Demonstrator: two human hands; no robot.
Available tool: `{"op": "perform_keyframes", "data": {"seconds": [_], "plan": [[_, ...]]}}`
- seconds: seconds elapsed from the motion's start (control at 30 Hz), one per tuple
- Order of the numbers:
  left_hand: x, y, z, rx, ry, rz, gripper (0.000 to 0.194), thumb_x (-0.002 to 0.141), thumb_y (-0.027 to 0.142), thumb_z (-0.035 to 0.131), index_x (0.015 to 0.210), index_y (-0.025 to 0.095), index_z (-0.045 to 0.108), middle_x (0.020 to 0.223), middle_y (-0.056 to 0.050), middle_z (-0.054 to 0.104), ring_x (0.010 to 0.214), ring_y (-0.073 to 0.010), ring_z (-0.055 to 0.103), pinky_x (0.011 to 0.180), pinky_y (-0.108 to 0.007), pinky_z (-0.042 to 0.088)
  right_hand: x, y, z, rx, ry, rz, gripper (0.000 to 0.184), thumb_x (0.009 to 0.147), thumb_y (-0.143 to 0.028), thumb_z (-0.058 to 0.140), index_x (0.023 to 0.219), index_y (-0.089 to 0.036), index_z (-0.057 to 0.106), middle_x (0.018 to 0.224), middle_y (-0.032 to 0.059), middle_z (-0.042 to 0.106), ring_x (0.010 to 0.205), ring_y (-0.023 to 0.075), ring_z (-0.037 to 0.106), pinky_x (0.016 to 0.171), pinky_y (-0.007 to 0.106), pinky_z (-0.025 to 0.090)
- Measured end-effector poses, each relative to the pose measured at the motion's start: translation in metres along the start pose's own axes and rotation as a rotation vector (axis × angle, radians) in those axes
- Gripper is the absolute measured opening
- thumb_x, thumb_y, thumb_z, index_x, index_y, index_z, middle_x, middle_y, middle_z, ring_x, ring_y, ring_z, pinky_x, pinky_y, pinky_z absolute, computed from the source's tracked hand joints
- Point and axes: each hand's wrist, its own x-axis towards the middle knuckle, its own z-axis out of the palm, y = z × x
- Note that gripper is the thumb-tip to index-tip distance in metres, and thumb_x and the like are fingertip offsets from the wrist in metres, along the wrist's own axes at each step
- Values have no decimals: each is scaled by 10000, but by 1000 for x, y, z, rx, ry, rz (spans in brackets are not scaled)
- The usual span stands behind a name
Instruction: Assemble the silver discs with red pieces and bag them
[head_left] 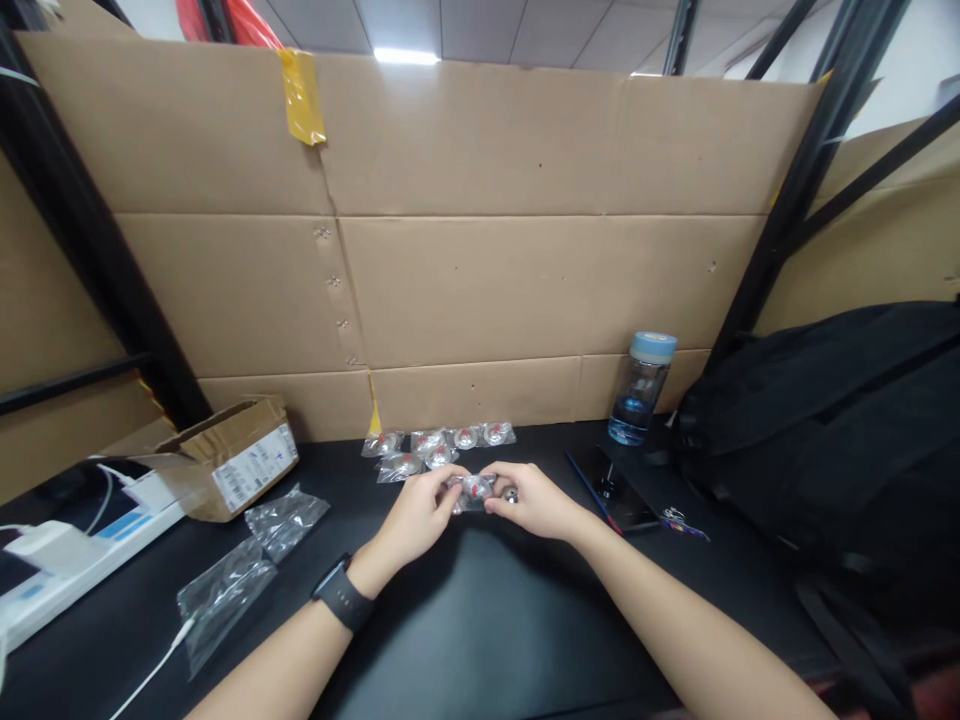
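Between my two hands is a small round silvery piece in a clear plastic bag (475,488), with a red mark at its middle. My left hand (420,508) is closed on the bag's left side, thumb and fingers pinching it. From the right, my right hand (531,500) pinches the opposite side. A small shiny metal part (510,494) shows by the right fingers; whether they touch it I cannot tell. Just behind the hands lie several similar bagged silvery pieces (439,455), each with a red mark.
Empty clear bags (229,585) lie at left, near an open cardboard box (247,465) and a white power strip (82,575). To the right are a dark phone (615,488), a blue-lidded bottle (641,390) and a black backpack (832,450). A cardboard wall (465,290) stands behind.
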Motion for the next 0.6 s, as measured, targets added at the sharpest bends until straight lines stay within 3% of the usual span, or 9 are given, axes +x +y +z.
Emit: {"op": "perform_keyframes", "data": {"seconds": [0.13,0.3,0.37,0.47,0.53,0.6], "plan": [[0,-3,1,-60,-1,-4,227,986,319,502,1110,216,661,879,-30,735,730,-180,685,701,-270,508,1,2,1,132,-9,16,267,845,-250,693,1104,-189,682,804,15,772,769,177,718,778,270,511],[-1,-2,-2,-2,42,12,303,996,305,484,1273,211,562,913,-40,728,785,-192,693,754,-300,532,1,3,1,227,-17,27,267,842,-264,696,1092,-171,679,806,36,776,797,199,729,798,299,526],[-3,2,-5,119,62,90,360,980,286,503,1332,213,526,1118,-86,710,991,-229,687,901,-356,524,2,4,2,264,-19,26,271,836,-260,701,1091,-169,678,805,39,775,794,203,730,799,305,528],[-6,11,-9,361,26,263,625,872,283,664,1452,246,433,1485,-126,500,1370,-322,465,1142,-486,362,2,4,3,314,-16,36,257,820,-259,719,1057,-167,684,798,36,768,788,205,729,792,305,529],[-7,17,-11,479,-7,314,733,815,252,729,1472,280,406,1554,-114,422,1428,-351,381,1169,-532,308,3,4,4,333,-11,46,239,811,-267,731,1024,-166,690,795,33,762,782,205,727,791,306,528],[-8,22,-12,517,-19,330,623,821,202,721,1389,276,475,1522,-107,460,1394,-340,424,1137,-516,353,3,2,6,368,-15,57,251,808,-276,739,1029,-165,692,789,32,758,777,207,727,790,312,531]]}}
